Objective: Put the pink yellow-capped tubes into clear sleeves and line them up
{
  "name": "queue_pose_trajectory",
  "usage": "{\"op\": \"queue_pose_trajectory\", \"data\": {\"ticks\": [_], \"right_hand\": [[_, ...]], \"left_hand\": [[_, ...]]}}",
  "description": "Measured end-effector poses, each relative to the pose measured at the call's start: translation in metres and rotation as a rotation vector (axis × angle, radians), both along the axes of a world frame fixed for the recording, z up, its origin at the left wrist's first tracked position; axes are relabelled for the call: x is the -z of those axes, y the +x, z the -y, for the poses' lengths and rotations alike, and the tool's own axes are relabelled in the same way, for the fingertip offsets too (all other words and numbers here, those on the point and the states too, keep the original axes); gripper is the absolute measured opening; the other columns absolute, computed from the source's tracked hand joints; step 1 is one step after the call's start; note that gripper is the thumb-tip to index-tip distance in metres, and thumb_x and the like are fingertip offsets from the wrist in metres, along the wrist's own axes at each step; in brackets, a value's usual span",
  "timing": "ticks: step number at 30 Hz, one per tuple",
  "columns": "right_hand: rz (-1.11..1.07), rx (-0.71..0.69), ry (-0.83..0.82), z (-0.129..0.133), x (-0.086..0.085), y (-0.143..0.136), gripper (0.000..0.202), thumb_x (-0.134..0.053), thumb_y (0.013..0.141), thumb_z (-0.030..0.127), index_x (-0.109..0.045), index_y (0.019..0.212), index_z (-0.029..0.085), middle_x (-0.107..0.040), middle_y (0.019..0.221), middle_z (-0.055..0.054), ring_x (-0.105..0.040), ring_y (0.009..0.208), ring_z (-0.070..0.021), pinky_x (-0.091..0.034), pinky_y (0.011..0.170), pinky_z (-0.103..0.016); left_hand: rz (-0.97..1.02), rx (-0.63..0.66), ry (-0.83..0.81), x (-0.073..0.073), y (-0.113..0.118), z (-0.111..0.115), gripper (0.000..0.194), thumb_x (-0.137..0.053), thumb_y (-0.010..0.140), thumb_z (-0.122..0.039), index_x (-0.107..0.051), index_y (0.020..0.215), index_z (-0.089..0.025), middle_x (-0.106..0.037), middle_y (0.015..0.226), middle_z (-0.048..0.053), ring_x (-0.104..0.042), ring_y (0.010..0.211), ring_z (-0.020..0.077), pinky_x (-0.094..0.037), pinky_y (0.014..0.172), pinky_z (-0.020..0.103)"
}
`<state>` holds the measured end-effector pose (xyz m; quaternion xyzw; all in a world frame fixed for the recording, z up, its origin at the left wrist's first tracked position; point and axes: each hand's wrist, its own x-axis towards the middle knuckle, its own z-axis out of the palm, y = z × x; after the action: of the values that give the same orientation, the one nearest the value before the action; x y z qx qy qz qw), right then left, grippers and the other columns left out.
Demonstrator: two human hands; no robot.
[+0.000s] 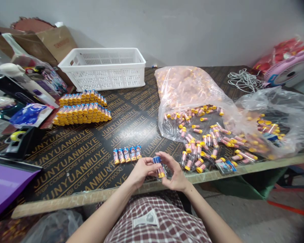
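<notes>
Near the table's front edge, my left hand (143, 171) and my right hand (174, 172) hold one small tube (159, 167) between them. The tube has a yellow end and a blue label around its upper part. Just left of my hands, several blue-labelled tubes (127, 155) lie side by side in a row. Many unlabelled pink tubes with yellow caps (192, 152) are scattered to the right, spilling from a large clear plastic bag (190, 84). Stacked blue-and-yellow tubes (82, 109) form a pile at the back left.
A white plastic basket (105, 72) stands by the wall. On the left are a black tape dispenser (21, 141) and a purple box (10, 185). A second clear bag (291, 114), a white cable (244, 81) and a pink fan (288, 69) are at the right.
</notes>
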<state>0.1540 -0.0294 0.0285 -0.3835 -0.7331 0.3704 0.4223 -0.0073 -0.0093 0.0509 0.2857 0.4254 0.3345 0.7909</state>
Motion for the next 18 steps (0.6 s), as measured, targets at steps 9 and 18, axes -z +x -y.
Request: {"op": "queue_pose_trajectory", "data": {"ticks": [9, 18], "right_hand": [[-0.027, -0.027, -0.021, 0.0, 0.0, -0.004, 0.079, -0.051, 0.061, 0.006, -0.029, 0.136, 0.022, -0.046, 0.133, -0.011, -0.051, 0.118, -0.0237, -0.045, 0.098, -0.038], [0.347, 0.363, 0.076, -0.022, 0.004, 0.043, 0.061, -0.06, 0.079, 0.029, -0.036, 0.134, 0.022, -0.054, 0.121, -0.01, -0.053, 0.109, -0.0235, -0.042, 0.095, -0.042]], "left_hand": [[0.02, -0.031, -0.007, 0.003, 0.001, 0.004, 0.038, -0.082, 0.051, -0.033, -0.065, 0.074, -0.009, -0.067, 0.068, 0.006, -0.061, 0.057, 0.0127, -0.048, 0.059, 0.025], [-0.709, -0.392, 0.261, 0.017, -0.096, -0.019, 0.055, -0.078, 0.049, -0.046, -0.06, 0.09, -0.014, -0.065, 0.059, 0.0, -0.061, 0.056, 0.017, -0.046, 0.055, 0.026]]}}
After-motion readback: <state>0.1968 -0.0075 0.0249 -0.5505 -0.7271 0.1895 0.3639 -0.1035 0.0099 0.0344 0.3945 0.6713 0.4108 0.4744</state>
